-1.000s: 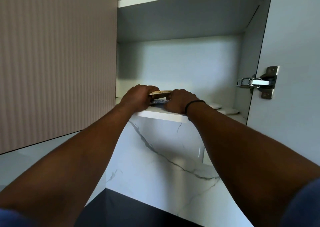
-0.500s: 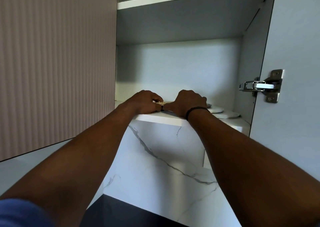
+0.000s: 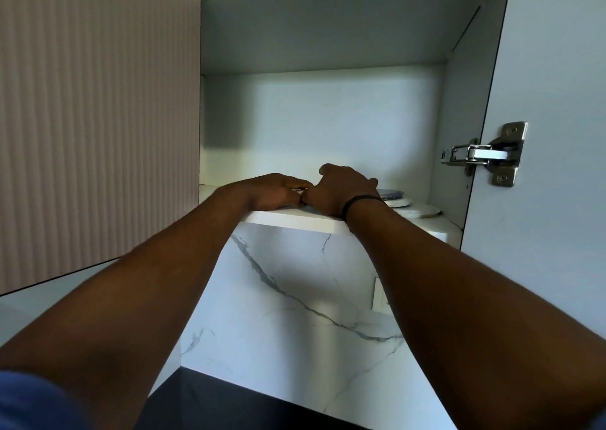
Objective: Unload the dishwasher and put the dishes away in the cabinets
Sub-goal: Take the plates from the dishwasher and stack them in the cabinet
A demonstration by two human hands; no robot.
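Grip of both hands (image 3: 305,192) curled on something hidden, low on shelf (image 3: 295,218) edge, plates (image 3: 416,211) at 3 o'clock, likely for stacking.

White flat cabinet shelf board (image 3: 295,217): smooth, matt laminate look. Open white cabinet door (image 3: 557,69) w/ same matt smooth face. Silver door hinge (image 3: 485,154): shiny polished metal, screws incl. Pale pinkish neighbouring cabinet front (image 3: 98,101): vertical ribbed/fluted surface, matt. White backsplash wall w/ grey veins (image 3: 295,298): marble-look, smooth, slight sheen. Round white plates on shelf (image 3: 421,212): glazed ceramic look, smooth. Thin black wristband (image 3: 360,200): looks like matt cord or elastic, can't tell which.
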